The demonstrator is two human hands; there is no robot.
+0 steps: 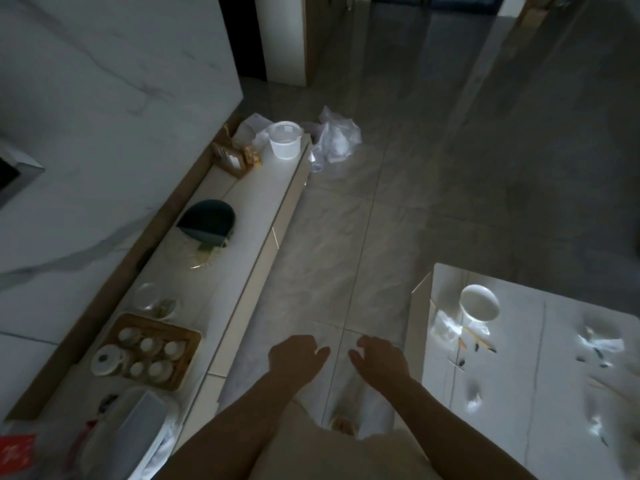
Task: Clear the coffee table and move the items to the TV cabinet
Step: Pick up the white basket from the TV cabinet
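The white coffee table (540,393) stands at the lower right. On it are a white bowl (479,307), crumpled clear wrappers (602,342), chopsticks (479,341) and small dark scraps. The long low TV cabinet (263,209) runs along the left wall. It holds a wooden tray with a tea set (152,351), a dark round object (207,221) and a white lidded container (284,139). My left hand (298,355) and my right hand (379,358) hang over the floor between the two pieces of furniture. Both have loosely curled fingers and hold nothing.
A crumpled plastic bag (337,136) lies on the tiled floor past the cabinet's far end. A grey box-like item (138,420) and a red packet (15,452) sit on the cabinet's near end. My foot (343,426) shows below.
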